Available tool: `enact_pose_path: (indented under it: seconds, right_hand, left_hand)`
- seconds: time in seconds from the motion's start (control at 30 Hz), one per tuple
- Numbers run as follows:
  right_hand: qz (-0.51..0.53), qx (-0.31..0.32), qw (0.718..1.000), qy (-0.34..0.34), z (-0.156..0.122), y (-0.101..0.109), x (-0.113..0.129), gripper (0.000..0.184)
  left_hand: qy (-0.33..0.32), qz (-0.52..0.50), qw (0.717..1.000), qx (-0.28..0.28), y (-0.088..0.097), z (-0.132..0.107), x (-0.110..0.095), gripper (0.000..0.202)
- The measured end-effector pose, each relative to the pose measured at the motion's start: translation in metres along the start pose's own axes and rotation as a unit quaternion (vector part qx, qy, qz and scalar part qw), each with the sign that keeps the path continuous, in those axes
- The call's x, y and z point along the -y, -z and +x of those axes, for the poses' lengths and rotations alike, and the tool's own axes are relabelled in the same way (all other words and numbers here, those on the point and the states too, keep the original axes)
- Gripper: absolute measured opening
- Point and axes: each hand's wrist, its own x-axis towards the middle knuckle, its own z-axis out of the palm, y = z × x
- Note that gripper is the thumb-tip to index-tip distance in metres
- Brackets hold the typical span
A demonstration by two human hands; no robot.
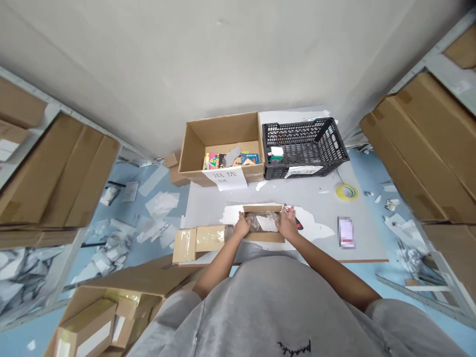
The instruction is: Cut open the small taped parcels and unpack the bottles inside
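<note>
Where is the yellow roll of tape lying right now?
In the head view, the yellow roll of tape lies on the white table's right side, just in front of the black plastic crate.

Both arms are bare and extend forward from the torso, elbows bent outward, forearms converging. The left hand point(242, 225) and the right hand point(288, 223) sit level, palms facing each other, near but apart. Backs of both hands face up. Fingers bend down at the knuckles. Fingertips are hidden, so degree of closure cannot be told. Wrists are straight.
</note>
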Motion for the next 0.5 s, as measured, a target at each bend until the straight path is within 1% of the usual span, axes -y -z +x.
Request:
enact_pose_path:
  seconds: [0.07, 0.17, 0.27, 0.33, 0.4, 0.47, 0.5]
  right_hand:
    - [-0.002, -0.012, 0.999, -0.045, -0.002, -0.004, 0.002, 0.098]
    - [0.008, -0.032, 0.994, -0.103, -0.012, -0.011, -0.001, 0.108]
    - [0.051, -0.035, 0.985, -0.159, -0.027, -0.016, -0.012, 0.109]
    - [0.089, -0.032, 0.976, -0.194, -0.038, -0.013, -0.025, 0.104]
    - [0.126, -0.029, 0.97, -0.205, -0.047, -0.002, -0.041, 0.095]
    - [0.168, -0.026, 0.968, -0.185, -0.055, 0.014, -0.06, 0.083]
    - [0.189, -0.021, 0.966, -0.173, -0.058, 0.023, -0.071, 0.074]
  left_hand:
    - [0.014, 0.018, 1.0, 0.022, -0.003, 0.002, 0.0, 0.053]
    - [0.023, 0.064, 0.998, 0.004, -0.008, 0.001, -0.003, 0.039]
    - [-0.016, 0.107, 0.994, -0.01, -0.007, -0.006, -0.01, 0.036]
    - [-0.054, 0.133, 0.989, -0.018, -0.003, -0.013, -0.021, 0.037]
    - [-0.097, 0.15, 0.984, -0.029, 0.002, -0.022, -0.04, 0.037]
    - [-0.144, 0.152, 0.977, -0.04, 0.006, -0.032, -0.065, 0.037]
    - [-0.166, 0.15, 0.974, -0.045, 0.007, -0.037, -0.079, 0.039]
